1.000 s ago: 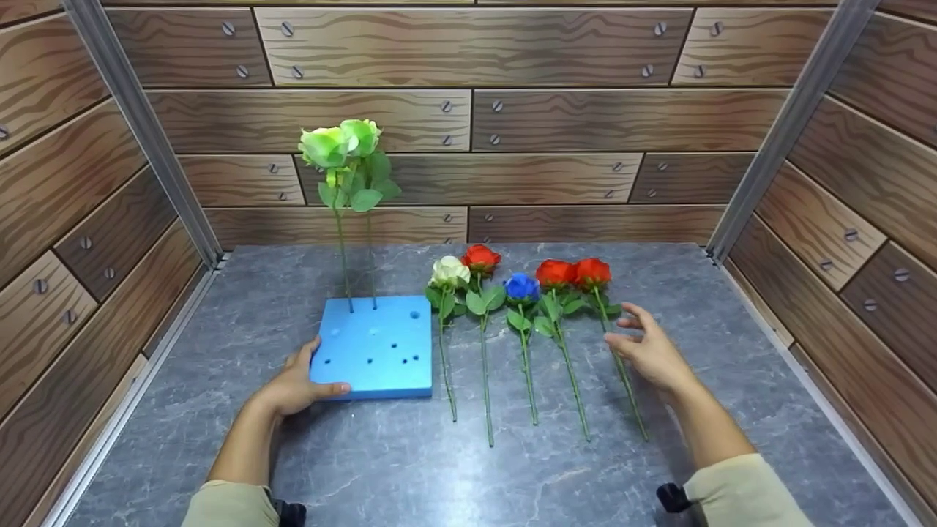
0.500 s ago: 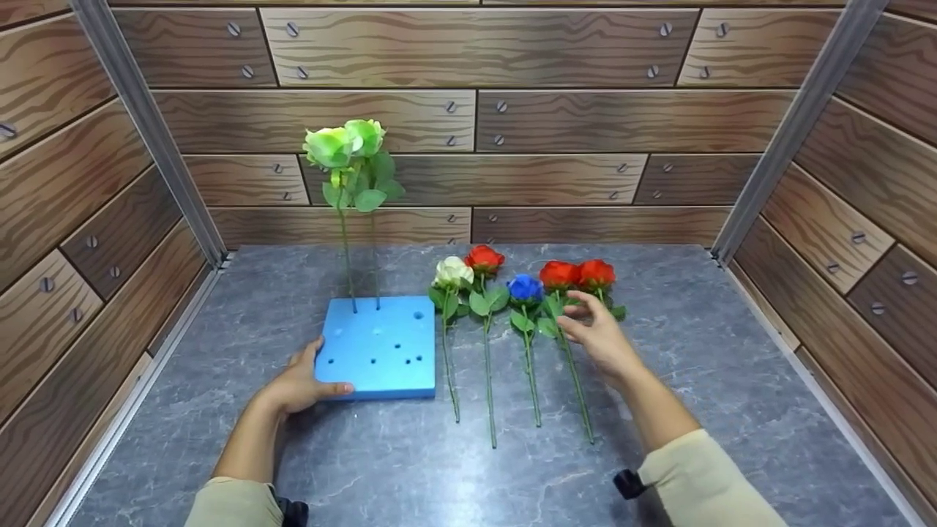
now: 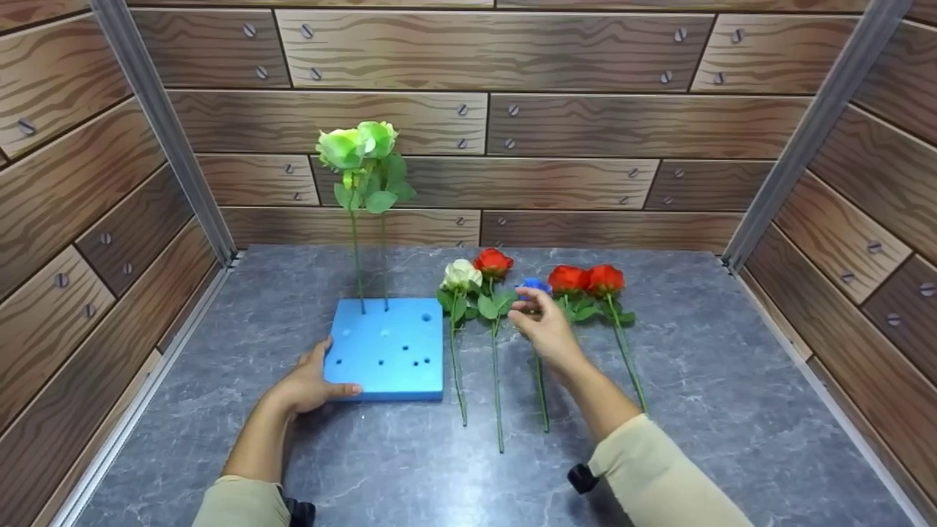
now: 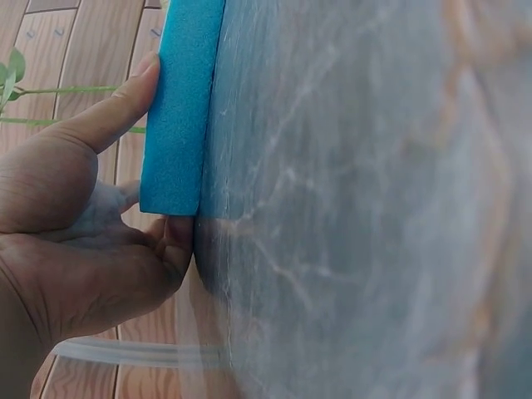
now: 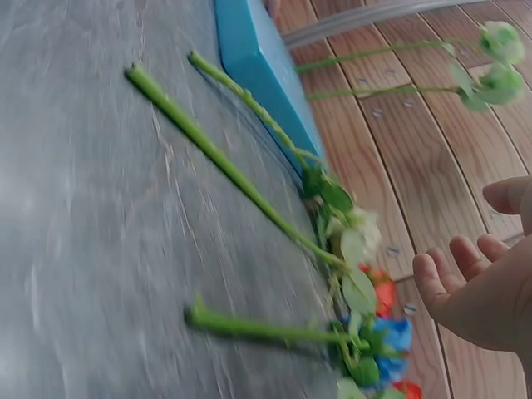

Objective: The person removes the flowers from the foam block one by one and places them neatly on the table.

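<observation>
My left hand (image 3: 307, 382) grips the left front corner of a blue foam block (image 3: 395, 377) with several holes, thumb at the front and fingers along the left side. Two green roses (image 3: 342, 149) stand upright in the block's back holes. Over the blue rose (image 3: 533, 284) hovers my right hand (image 3: 550, 335), its fingers loosely bent and holding nothing; it partly hides that flower and its stem. The right wrist view shows this hand (image 5: 482, 287) apart from the stems. A white rose (image 3: 461, 275) lies just right of the block, beside a red rose (image 3: 493, 263).
Two more red roses (image 3: 606, 279) lie to the right of the blue one, one stem mostly behind my right arm. All the loose roses lie on a grey marbled table (image 3: 410, 468). Wood-patterned walls (image 3: 571, 55) with metal corner posts enclose the back and sides.
My right hand has swept left, from the rightmost red rose past the other red one to above the blue rose. My left hand stays on the block. The head view has shifted slightly.
</observation>
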Available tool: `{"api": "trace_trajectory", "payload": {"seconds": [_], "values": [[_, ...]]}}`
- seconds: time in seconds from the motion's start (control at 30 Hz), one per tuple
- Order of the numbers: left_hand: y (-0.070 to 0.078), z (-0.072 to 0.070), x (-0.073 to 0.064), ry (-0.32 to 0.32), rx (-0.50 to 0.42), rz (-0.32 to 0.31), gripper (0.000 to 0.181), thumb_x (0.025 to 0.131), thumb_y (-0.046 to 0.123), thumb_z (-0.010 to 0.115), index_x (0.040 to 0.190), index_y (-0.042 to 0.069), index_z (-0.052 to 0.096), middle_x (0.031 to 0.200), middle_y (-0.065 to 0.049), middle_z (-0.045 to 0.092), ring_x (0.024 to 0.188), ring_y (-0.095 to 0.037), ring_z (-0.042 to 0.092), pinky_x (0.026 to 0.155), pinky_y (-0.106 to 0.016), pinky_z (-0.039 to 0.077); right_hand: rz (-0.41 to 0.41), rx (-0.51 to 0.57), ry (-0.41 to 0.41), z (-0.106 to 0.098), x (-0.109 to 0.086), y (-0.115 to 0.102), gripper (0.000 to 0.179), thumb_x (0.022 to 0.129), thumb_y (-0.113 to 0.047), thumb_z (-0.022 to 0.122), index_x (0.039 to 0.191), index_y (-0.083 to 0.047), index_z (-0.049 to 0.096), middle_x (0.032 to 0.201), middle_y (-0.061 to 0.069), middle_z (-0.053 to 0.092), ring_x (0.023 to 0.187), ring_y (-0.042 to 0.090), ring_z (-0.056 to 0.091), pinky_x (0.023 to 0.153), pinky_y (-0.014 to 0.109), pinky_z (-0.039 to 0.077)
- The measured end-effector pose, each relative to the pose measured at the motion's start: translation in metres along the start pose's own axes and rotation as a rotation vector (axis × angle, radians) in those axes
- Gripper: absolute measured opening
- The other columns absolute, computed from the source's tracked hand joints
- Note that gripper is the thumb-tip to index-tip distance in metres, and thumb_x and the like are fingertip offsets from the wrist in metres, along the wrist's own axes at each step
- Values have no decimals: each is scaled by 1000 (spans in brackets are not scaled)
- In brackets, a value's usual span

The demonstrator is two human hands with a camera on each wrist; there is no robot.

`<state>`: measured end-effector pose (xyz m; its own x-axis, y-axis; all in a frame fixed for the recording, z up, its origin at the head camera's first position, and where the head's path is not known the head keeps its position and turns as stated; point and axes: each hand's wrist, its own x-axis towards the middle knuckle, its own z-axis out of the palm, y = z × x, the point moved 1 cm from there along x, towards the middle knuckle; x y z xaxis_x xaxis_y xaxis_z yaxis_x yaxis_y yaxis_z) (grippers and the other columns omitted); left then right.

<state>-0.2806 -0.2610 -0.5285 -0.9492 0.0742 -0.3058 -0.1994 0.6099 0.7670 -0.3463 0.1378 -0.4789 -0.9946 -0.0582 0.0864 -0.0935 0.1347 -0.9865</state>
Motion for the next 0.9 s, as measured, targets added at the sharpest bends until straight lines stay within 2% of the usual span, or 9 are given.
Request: {"api": "trace_trajectory", "payload": {"seconds": [0.17, 0.47, 0.67, 0.9], "values": [[1, 1, 0, 4, -19, -11, 128, 88, 42, 91, 175, 8, 3, 177, -36, -2, 162, -63, 5, 129, -76, 22, -13, 32, -22, 23, 7, 6, 46, 101, -1, 70, 146, 1, 59, 128, 20, 67, 109, 21, 65, 96, 29, 58], [0, -3, -3, 17, -16, -14, 126, 89, 40, 91, 175, 8, 4, 177, -36, 0, 162, -63, 7, 129, -76, 23, -12, 37, -171, 66, 16, 12, 51, 104, -9, 73, 152, -5, 56, 144, 26, 59, 130, 36, 63, 111, 46, 56], [-2, -1, -2, 29, -27, -10, 126, 88, 39, 92, 175, 8, 6, 178, -36, 1, 163, -62, 6, 129, -76, 21, -40, 70, -215, 93, 26, 12, 53, 105, -5, 70, 154, 0, 52, 144, 27, 57, 131, 37, 62, 110, 41, 57], [-1, 2, 1, 41, -42, -14, 125, 88, 39, 92, 175, 9, 8, 178, -35, 1, 164, -62, 5, 129, -76, 22, -48, 69, -226, 119, 43, 10, 55, 104, -5, 71, 155, -3, 53, 143, 26, 58, 128, 34, 64, 103, 34, 59]]}}
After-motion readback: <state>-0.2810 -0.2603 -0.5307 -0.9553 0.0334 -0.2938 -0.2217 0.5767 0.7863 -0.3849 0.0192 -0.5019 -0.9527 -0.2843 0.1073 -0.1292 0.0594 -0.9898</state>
